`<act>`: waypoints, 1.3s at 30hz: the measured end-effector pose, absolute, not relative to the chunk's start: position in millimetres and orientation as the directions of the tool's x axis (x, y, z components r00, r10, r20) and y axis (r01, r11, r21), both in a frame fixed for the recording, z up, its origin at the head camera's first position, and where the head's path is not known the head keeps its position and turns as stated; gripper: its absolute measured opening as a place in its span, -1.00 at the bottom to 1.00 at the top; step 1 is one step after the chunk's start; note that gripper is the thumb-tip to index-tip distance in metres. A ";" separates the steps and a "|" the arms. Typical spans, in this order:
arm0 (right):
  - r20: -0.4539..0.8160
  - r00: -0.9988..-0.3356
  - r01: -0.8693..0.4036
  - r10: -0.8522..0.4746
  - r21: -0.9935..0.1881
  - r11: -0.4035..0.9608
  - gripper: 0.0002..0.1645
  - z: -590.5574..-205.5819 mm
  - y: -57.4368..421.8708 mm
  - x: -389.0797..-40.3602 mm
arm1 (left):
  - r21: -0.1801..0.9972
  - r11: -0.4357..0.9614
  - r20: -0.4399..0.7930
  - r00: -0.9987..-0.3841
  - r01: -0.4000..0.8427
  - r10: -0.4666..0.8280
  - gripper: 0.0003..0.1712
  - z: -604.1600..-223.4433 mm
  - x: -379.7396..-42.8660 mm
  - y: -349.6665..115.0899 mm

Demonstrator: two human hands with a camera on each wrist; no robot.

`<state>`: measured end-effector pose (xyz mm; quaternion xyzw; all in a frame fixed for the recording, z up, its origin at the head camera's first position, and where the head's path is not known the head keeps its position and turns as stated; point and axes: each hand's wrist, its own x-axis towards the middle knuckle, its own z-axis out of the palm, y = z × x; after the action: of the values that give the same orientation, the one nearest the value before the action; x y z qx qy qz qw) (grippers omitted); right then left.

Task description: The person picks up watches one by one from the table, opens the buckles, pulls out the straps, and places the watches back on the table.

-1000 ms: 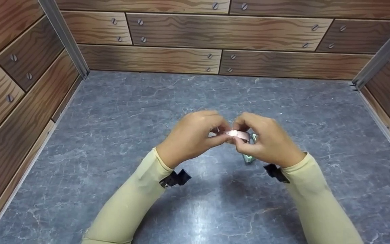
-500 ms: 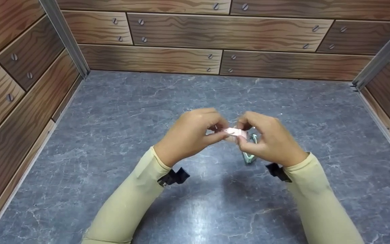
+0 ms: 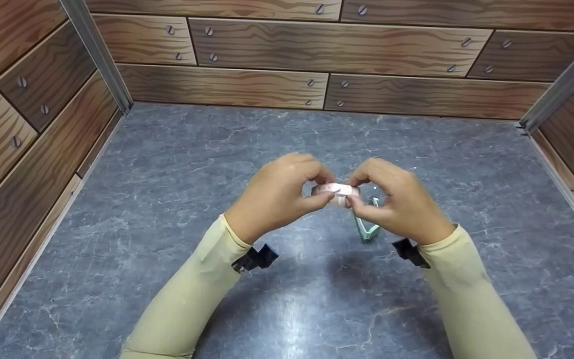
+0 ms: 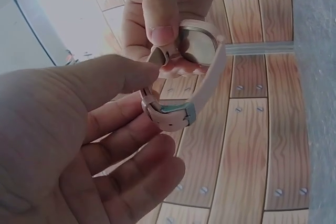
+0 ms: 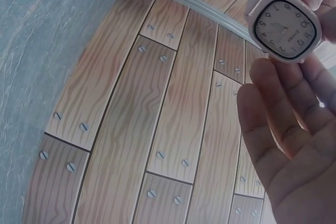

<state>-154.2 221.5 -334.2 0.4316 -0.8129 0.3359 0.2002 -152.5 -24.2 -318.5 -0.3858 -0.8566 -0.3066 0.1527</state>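
Both hands were raised over the table (image 3: 207,154), a little right of centre, wrists angled inward and fingertips facing each other. The left hand (image 3: 279,199) pinched the strap of a pink wristwatch (image 3: 337,189) between thumb and forefinger, its other fingers loosely bent; the right hand (image 3: 401,204) pinched it from the right side, by the watch case, with the remaining fingers spread below. The watch hung between them, its strap looped, the square dial (image 5: 287,29) seen from the right wrist and the metal buckle (image 4: 191,114) lying toward the left hand. Marbled tabletop stretched left, right and far of the hands to plank-patterned walls (image 3: 337,47), with metal posts (image 3: 98,57) at the far corners. A green looped object (image 3: 368,233) lay beneath the right hand, partly covered by its thumb in the head view.
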 end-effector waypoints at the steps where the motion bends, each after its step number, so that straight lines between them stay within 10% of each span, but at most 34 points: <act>1: 0.610 -0.544 -0.838 -0.576 -0.360 0.410 -0.85 -334.8 221.2 -154.3 | 0.397 0.522 0.493 -0.655 0.755 0.572 -0.86 -318.7 -152.4 -23.8; 30: 0.625 -0.512 -0.852 -0.589 -0.286 0.438 -0.84 -336.4 217.8 -154.5 | 0.315 0.528 0.544 -0.605 0.789 0.581 -0.77 -323.4 -150.9 -15.9; 39: 0.629 -0.600 -0.782 -0.494 -0.331 0.528 -0.91 -335.7 217.1 -152.7 | 0.367 0.499 0.605 -0.609 0.785 0.514 -0.74 -324.8 -152.1 -16.7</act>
<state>-152.7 217.1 -335.7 0.3793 -0.8412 0.3039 0.2370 -152.1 -16.7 -324.8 -0.3871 -0.8388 -0.3173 0.2142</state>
